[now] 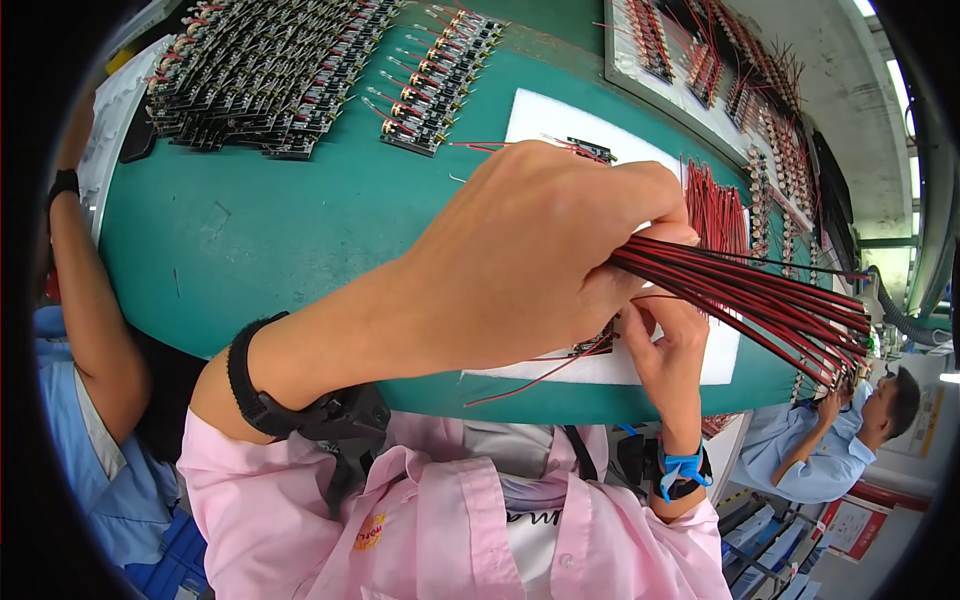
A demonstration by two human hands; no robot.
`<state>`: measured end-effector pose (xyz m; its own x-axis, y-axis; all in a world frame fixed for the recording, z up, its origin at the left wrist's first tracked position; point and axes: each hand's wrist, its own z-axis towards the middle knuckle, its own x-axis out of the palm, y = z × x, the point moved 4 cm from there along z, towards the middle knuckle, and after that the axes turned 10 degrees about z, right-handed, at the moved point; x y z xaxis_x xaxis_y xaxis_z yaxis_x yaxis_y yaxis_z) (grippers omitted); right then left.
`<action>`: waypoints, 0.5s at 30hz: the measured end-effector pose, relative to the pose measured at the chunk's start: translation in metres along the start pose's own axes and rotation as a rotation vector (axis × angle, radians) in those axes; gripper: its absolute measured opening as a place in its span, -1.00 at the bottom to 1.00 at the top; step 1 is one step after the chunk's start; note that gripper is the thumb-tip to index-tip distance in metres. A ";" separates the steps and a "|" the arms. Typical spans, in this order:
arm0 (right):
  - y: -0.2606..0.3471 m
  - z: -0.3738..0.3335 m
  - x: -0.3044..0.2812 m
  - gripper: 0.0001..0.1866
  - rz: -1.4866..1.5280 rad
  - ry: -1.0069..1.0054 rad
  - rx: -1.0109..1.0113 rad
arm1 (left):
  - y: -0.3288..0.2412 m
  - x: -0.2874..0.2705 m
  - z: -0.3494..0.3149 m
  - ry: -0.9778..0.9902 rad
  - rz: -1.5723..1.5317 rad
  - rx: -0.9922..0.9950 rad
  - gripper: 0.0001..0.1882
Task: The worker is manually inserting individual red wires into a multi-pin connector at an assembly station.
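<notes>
My left hand (555, 245) is closed round a thick bundle of red and black wires (755, 295) that fans out to the right. Below it, my right hand (670, 345) has thumb and fingers pinched together near the bundle; what sits between them is too small to make out. Beneath both hands lies a white foam pad (715, 365). A small circuit board (598, 343) on it is mostly hidden behind my hands, with a red wire (530, 384) trailing left. Another board (592, 150) shows at the pad's far side. More red wires (715, 215) lie at the pad's right.
Stacked circuit boards (270, 75) cover the far left of the green table (280, 230), with a row of boards (440, 80) beside them. At the far right, a pale tray (640, 85) carries more wired boards. People in blue sit at left (90, 400) and right (805, 450).
</notes>
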<state>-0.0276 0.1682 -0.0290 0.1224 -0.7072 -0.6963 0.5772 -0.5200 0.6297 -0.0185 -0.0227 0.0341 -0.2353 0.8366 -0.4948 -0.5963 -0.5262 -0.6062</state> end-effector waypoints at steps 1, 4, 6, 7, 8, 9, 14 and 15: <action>-0.003 0.000 0.000 -0.96 0.042 -0.002 0.028 | 0.000 0.000 0.000 0.003 0.005 -0.003 -0.94; -0.011 -0.005 0.000 -0.97 0.089 -0.010 0.071 | -0.001 -0.001 0.002 0.013 0.013 -0.005 -0.93; -0.016 -0.009 -0.001 -0.97 0.097 -0.009 0.097 | -0.002 -0.001 0.002 -0.011 0.020 0.026 -0.93; -0.015 -0.008 0.000 -0.97 0.099 -0.010 0.096 | -0.002 -0.001 0.001 -0.025 0.027 0.037 -0.92; -0.011 -0.007 0.000 -0.96 0.089 -0.013 0.086 | -0.002 -0.001 0.001 -0.024 0.029 0.037 -0.92; -0.007 -0.006 0.001 -0.95 0.078 -0.016 0.076 | -0.002 -0.001 0.001 -0.024 0.021 0.032 -0.92; 0.002 -0.003 0.001 -0.93 0.002 -0.015 0.016 | -0.003 -0.002 0.001 0.002 -0.012 0.009 -0.92; 0.003 -0.003 0.002 -0.93 0.001 -0.016 0.016 | -0.003 -0.002 0.001 0.016 -0.019 0.002 -0.91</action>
<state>-0.0234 0.1671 -0.0296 0.1103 -0.7150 -0.6904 0.5641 -0.5268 0.6358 -0.0174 -0.0225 0.0377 -0.2114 0.8437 -0.4933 -0.6024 -0.5100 -0.6140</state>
